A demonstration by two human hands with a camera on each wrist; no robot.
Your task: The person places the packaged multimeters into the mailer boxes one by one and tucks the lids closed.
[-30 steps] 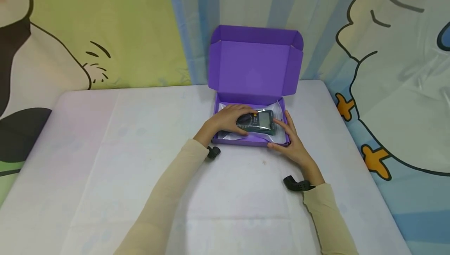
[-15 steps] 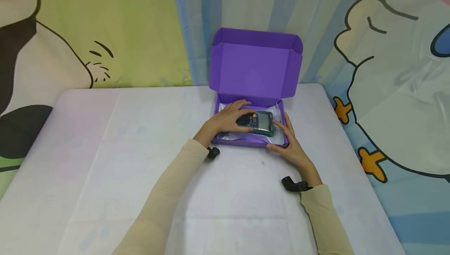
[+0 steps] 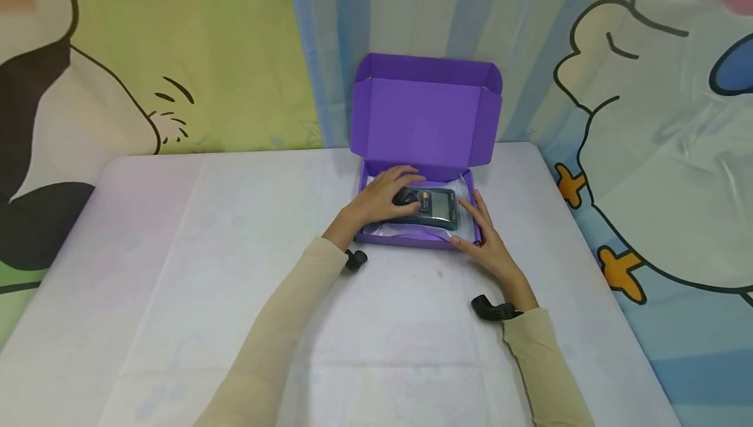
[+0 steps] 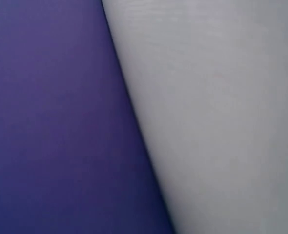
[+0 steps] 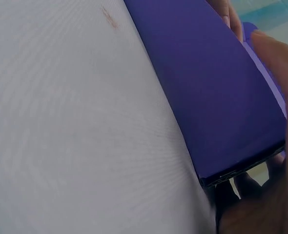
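Observation:
A dark multimeter (image 3: 440, 208) in clear plastic lies in an open purple box (image 3: 406, 241), its display toward the right. My left hand (image 3: 382, 198) rests over the dial end. Its thumb reaches onto the meter's face, with the fingers spread above the far edge and the meter's left end hidden underneath. My right hand (image 3: 491, 244) holds the box's near right corner. Its thumb lies at the front rim, one finger reaches inside beside the display end, and others are at the right wall. In the right wrist view the thumb (image 5: 276, 58) shows close to the rim.
Behind the tray part, the purple lid (image 3: 426, 116) stands upright against a cartoon-printed curtain (image 3: 235, 54). A white cloth (image 3: 235, 270) covers the table. Clear plastic wrapping (image 3: 465, 224) lies around the meter inside the box. The left wrist view shows just the box wall and cloth.
My left fingers have lifted and spread at the far side, and the thumb has shifted from the meter's near edge onto its face. My right hand keeps its place at the box corner.

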